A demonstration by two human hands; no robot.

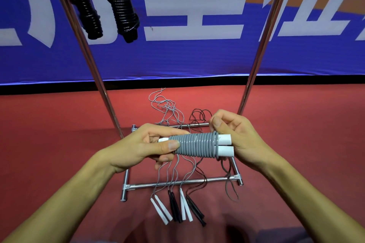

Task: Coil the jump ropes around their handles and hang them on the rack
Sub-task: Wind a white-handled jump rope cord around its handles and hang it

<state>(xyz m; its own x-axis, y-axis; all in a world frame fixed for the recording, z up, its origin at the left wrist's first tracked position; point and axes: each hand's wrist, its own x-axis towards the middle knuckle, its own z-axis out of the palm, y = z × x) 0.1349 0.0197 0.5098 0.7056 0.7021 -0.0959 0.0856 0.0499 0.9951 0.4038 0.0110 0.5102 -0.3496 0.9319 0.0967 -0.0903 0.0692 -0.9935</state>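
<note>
A grey jump rope (194, 145) is wound in tight turns round its two white handles (225, 145), held level in front of me. My left hand (147, 147) grips the left end of the bundle, thumb on the coils. My right hand (235, 132) pinches the rope at the right end of the coil, beside the bare handle tips. Two coiled black ropes (120, 4) hang from the rack at the top left. Loose ropes lie on the floor below: white handles (161, 210), black handles (175, 207) and thin tangled cords (167, 108).
The rack's two slanted chrome poles (92, 65) (260, 53) rise from a chrome base frame (177, 183) on the red floor. A blue banner with white characters (193, 12) stands behind. More white and black handles (189, 208) lie by the frame's near bar.
</note>
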